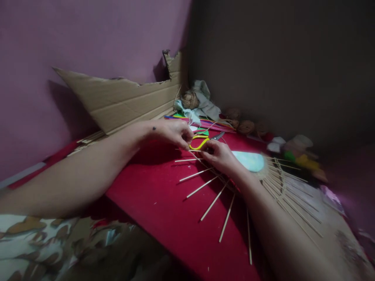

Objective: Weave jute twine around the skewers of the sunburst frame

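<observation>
A fan of thin wooden sticks (213, 201) radiates from a pale blue rounded centre piece (248, 160) on the red table. Tan twine is woven across the sticks, most plainly at the woven band (281, 175) on the right. My left hand (177, 132) is closed at the upper left ends of the sticks, its fingertips pinching what looks like a thin strand of twine (195, 156). My right hand (219, 155) closes on the sticks just right of it, and its forearm covers part of the fan. Yellow-handled scissors (199, 143) lie just behind both hands.
Torn cardboard (131, 99) leans against the pink wall. Behind the hands lie a ball of twine (190, 100), grey cloth (206, 103) and coloured strips (216, 124). More twine balls (245, 127) sit at the back right. The table's front edge slants near my left forearm.
</observation>
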Demonstrator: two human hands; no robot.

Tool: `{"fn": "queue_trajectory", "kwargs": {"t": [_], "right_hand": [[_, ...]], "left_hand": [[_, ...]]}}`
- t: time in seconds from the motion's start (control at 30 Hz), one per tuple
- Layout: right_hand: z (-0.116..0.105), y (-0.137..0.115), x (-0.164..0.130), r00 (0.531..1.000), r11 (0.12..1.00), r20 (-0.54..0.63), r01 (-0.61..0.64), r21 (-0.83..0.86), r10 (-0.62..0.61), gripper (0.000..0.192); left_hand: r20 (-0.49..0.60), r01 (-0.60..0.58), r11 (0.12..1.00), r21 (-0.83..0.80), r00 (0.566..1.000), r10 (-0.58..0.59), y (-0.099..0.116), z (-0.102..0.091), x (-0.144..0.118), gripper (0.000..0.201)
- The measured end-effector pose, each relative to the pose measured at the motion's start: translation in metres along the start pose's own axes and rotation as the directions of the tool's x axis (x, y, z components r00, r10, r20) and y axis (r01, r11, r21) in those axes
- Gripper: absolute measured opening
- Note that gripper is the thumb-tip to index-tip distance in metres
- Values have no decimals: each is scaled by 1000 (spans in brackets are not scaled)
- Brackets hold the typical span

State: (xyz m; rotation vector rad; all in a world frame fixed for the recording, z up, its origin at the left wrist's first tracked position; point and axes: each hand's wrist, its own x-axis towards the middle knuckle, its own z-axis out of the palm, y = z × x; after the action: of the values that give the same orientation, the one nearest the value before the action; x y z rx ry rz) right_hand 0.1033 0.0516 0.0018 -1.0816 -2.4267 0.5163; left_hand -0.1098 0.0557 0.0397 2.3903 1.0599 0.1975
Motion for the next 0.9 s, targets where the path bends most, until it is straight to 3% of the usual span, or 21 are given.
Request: {"fn": "queue_trajectory", "kwargs": {"t": [0.27, 0.4, 0.47, 0.57, 0.7, 0.8, 0.9], "right_hand": [[-3, -1, -1, 996, 999, -87, -34, -19, 32, 9], [-4, -1, -3, 992, 999, -122, -16, 34, 20, 8], [-5, -1, -4, 993, 996, -114, -26, 88, 36, 8], [-5, -3, -4, 992, 970, -71, -85, 229, 104, 14], [-4, -3, -5, 996, 930, -62, -44, 366, 71, 15], [-5, -3, -6, 997, 926, -66, -14, 378, 42, 11], [-5, -4, -7, 997, 933, -64, -20, 359, 46, 8]], "left_hand": [[234, 156, 973, -172, 966, -114, -18, -17, -12, 18], [226, 162, 978, -133, 965, -129, -22, -16, -10, 19], [151, 121, 988, -92, 983, -106, -22, -12, -7, 20], [-76, 90, 996, -26, 993, -92, -17, -4, 0, 20], [-373, 63, 997, 40, 927, -44, -9, 10, 11, 19], [-439, 45, 996, 77, 898, -7, -6, 17, 16, 17], [-453, 73, 996, 52, 891, -42, -4, 18, 16, 16]]}}
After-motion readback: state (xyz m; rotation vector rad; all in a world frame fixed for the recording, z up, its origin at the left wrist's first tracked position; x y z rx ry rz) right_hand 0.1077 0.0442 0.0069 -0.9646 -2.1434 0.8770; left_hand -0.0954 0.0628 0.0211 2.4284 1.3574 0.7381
